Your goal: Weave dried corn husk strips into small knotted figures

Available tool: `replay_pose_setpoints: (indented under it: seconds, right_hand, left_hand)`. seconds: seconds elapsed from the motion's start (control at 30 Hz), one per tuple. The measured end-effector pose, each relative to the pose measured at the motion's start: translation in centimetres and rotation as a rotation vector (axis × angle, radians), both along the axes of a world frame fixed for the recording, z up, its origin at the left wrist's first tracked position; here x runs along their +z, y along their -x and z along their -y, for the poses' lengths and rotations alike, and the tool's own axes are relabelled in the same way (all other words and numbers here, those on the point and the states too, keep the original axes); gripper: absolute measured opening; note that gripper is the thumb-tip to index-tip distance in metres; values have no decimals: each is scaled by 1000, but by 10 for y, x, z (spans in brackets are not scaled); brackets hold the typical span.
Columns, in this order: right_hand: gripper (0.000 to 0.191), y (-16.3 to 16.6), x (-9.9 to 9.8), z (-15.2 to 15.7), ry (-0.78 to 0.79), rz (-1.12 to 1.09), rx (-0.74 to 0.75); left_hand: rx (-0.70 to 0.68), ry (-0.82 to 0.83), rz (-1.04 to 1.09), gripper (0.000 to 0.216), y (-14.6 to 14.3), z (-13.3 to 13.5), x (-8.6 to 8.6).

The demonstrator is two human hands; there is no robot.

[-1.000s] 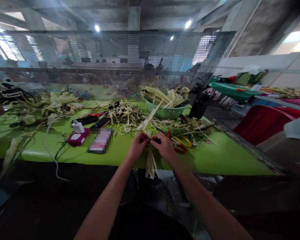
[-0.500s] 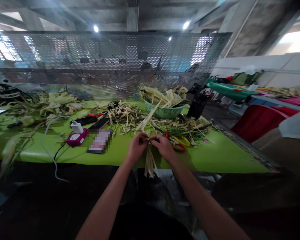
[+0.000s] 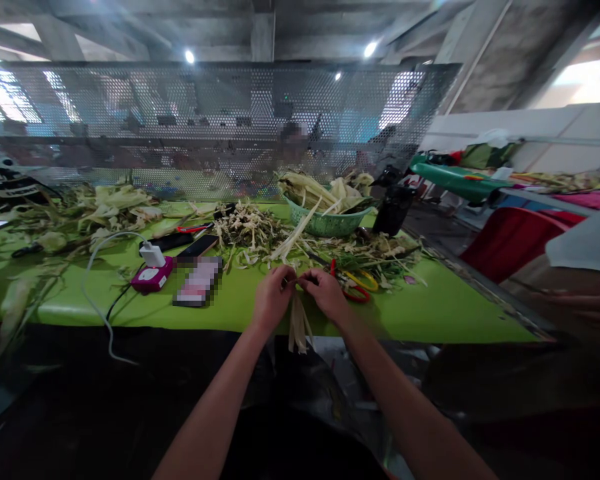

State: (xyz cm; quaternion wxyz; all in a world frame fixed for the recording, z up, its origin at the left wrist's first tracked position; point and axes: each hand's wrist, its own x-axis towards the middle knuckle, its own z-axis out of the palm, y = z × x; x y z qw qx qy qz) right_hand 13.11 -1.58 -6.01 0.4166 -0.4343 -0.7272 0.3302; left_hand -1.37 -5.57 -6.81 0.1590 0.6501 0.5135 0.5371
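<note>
My left hand and my right hand meet at the near edge of the green table, fingers pinched together on the top of a bundle of pale corn-husk strips. The strips hang down over the table edge between my wrists. Just right of my right hand lie scissors with red and yellow handles.
A teal basket full of husks stands behind, beside a black bottle. Loose husks cover the table's back. To the left lie a magenta charger box with a white cable and phones. A perforated metal screen closes the far side.
Both hands stay pinched on the husk bundle and have shifted slightly; the view has drifted a little. A hand at the far left edge has left the picture.
</note>
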Motion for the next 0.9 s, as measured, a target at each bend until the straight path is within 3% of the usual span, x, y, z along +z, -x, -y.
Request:
replay_pose_setpoints:
  seconds: [0.47, 0.63, 0.9]
  right_hand:
    - [14, 0, 3, 3, -54, -11, -2]
    - [14, 0, 2, 2, -75, -30, -9]
    - [15, 0, 1, 1, -52, -62, -1]
  left_hand:
    - [37, 76, -36, 11, 2, -4, -3]
    - [-34, 118, 103, 4, 5, -11, -8]
    - [-214, 197, 249, 11, 7, -11, -8]
